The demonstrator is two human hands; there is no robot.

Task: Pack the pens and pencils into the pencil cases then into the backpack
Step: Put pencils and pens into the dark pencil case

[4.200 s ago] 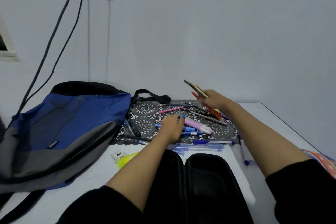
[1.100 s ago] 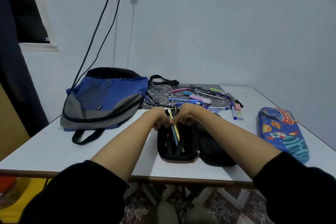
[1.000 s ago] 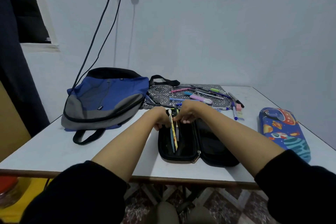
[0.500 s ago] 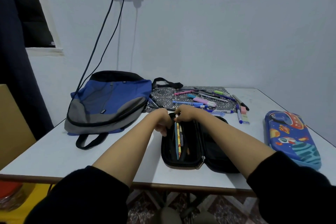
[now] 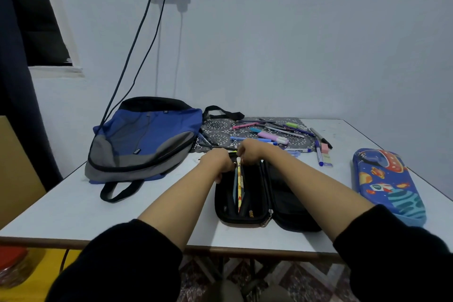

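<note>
A black pencil case (image 5: 256, 220) lies open on the white table (image 5: 73, 208) in front of me. Its left half holds several pencils, among them a yellow patterned pencil (image 5: 239, 191). My left hand (image 5: 215, 159) grips the far left edge of that half. My right hand (image 5: 250, 151) pinches the pencils' top ends at the far end of the case. Several loose pens (image 5: 272, 137) lie on a patterned mat (image 5: 217, 127) behind my hands. A blue and grey backpack (image 5: 147, 140) lies flat at the back left.
A shut blue space-print pencil case (image 5: 388, 185) lies at the right edge of the table. A blue marker (image 5: 318, 154) and a pink eraser (image 5: 324, 147) sit off the mat. Two cables (image 5: 137, 44) hang from a wall socket behind the backpack.
The bundle of pencils has gone from held above the mat into the left half of the black case. Both hands stay at the case's far end, settling the pencils flatter.
</note>
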